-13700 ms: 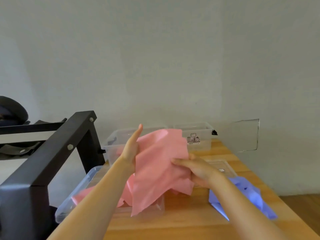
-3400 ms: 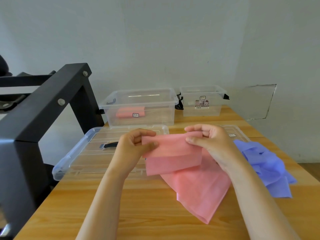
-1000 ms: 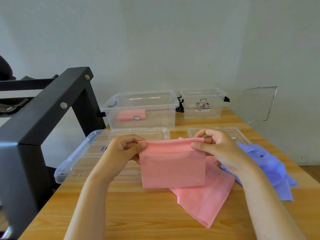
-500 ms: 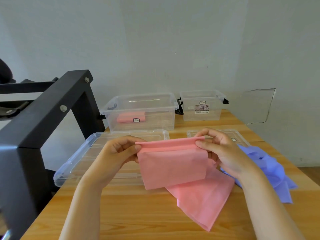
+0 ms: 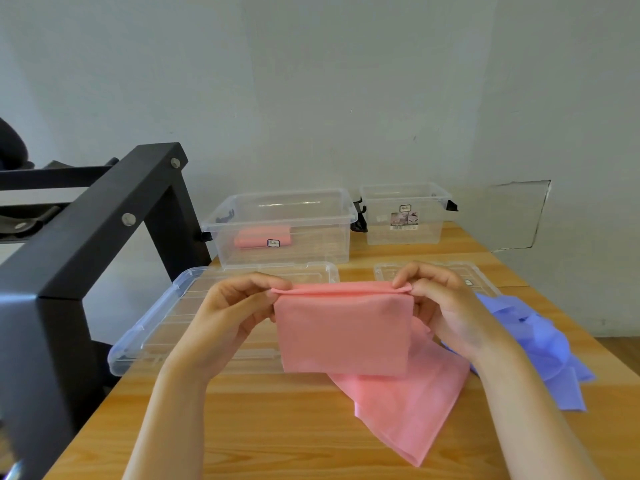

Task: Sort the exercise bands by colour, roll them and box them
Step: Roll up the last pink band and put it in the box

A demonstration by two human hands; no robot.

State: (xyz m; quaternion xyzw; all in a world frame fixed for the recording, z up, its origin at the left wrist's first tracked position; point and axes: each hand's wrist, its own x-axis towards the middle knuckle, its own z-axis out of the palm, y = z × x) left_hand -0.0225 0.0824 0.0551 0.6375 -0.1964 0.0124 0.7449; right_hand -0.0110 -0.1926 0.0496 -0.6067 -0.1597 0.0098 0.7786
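Observation:
A pink exercise band [image 5: 343,330] hangs folded above the wooden table [image 5: 270,427], its lower part trailing onto the wood to the right. My left hand [image 5: 235,313] pinches the left end of its folded top edge, and my right hand [image 5: 446,306] pinches the right end. A rolled pink band [image 5: 261,237] lies inside the larger clear box [image 5: 280,230] at the back. A crumpled blue band [image 5: 540,344] lies on the table to the right of my right hand.
A smaller clear box [image 5: 405,213] stands at the back right near the wall. Two clear lids lie flat, the large lid [image 5: 156,327] on the left and the small lid [image 5: 433,271] behind my right hand. A black metal frame [image 5: 86,244] rises at the table's left edge.
Over the last second the hanging pink flap has stayed taut between my hands, its top edge now shows a narrow fold, and both hands have barely shifted.

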